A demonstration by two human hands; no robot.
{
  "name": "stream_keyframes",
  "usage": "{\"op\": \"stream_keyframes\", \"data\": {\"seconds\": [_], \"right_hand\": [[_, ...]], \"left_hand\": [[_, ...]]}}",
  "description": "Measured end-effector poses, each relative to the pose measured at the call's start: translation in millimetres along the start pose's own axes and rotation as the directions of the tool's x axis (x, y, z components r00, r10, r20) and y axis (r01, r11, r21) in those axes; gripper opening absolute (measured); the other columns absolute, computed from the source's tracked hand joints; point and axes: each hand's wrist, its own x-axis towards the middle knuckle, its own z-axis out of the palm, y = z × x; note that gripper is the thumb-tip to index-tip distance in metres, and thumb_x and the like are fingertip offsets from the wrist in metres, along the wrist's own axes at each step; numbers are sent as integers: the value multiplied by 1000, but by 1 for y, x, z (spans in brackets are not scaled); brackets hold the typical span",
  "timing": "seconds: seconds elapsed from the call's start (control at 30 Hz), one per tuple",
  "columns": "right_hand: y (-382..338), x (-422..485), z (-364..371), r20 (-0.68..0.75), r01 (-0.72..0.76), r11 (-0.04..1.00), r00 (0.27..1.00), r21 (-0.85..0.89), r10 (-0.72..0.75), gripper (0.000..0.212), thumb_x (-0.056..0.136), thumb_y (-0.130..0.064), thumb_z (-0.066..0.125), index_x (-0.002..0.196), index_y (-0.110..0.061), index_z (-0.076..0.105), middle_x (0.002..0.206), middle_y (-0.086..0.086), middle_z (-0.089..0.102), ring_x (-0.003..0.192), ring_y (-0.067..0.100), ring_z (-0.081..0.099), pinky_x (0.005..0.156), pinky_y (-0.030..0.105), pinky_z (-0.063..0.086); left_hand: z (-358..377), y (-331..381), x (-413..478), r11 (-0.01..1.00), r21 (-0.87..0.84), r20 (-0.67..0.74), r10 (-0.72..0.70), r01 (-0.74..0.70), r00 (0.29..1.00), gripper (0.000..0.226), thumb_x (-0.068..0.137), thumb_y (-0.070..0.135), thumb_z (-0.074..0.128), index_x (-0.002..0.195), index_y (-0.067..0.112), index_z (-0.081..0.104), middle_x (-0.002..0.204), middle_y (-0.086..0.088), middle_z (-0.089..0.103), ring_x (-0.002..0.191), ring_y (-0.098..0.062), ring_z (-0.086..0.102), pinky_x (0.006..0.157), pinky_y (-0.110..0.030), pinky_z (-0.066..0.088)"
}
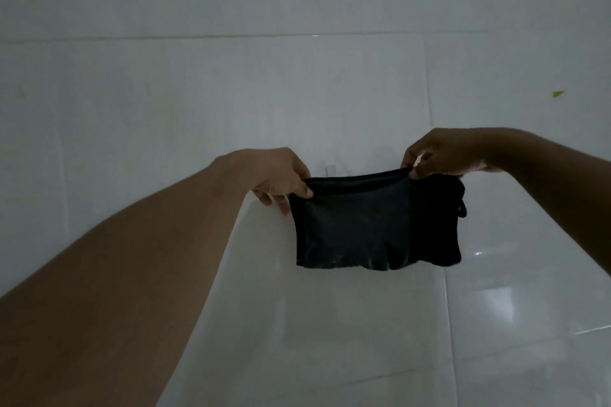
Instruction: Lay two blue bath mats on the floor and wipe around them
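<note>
Presently both grips are engaged on one item. The left-hand grip (284, 183) pinches the upper left corner of a dark cloth (370, 225) between thumb and forefinger, with the remaining fingers hanging loose beneath the corner. The right-hand grip (436, 158) pinches the upper right edge in the same way. The cloth hangs below the two grips, its top hem drawn nearly taut between them, and is clear of the tiled floor (330, 340) beneath.

Finding: in this dim light the cloth reads near black and appears folded in layers. It cannot be told whether it is one of the blue mats or the wiping cloth. No mat lies on the floor in view.

Assessment: the step in hand is judged to be opening out or squaring the cloth before it goes down.

Recommendations: keep both grips level and equally spaced so the hem stays straight. Lower the free bottom edge to the tile first, then lay the part nearest the grips flat to avoid creases. A small loop hangs beneath the right-hand grip and may snag. A yellow fleck (558, 93) lies well beyond the right-hand grip.
</note>
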Motion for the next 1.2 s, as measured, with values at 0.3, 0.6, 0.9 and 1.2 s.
{"op": "stream_keyframes", "data": {"seconds": [0.3,0.6,0.9,1.2], "right_hand": [[-18,24,45,-423,310,934,833,-180,-358,34,99,-8,40,113,-37,48,91,1,55,80,27,58,72,44,53],[-18,42,126,-535,297,929,759,-219,-369,19,101,-16,45,113,-26,56,98,2,53,73,26,56,64,40,52],[-30,23,169,-583,315,949,777,34,-237,18,100,-17,51,111,-18,64,80,-3,60,66,20,57,63,38,53],[-35,-7,194,-588,95,949,765,-299,-262,58,96,-16,54,152,-13,39,134,20,57,112,41,53,86,51,51]], "left_hand": [[-20,-19,-4,974,226,-246,66,-9,967,12,96,26,65,103,17,68,85,-4,75,71,-17,76,75,-32,61],[11,-61,-5,978,209,-268,37,21,963,9,94,27,66,88,22,61,92,-6,71,59,-17,74,74,-41,63],[81,-66,-12,999,-31,-138,12,-16,990,20,101,29,61,109,12,66,77,-8,76,65,-23,75,72,-36,64],[85,-75,-46,993,95,-122,-60,72,991,52,99,66,39,94,19,62,72,-3,74,63,-18,74,82,-38,60]]}}
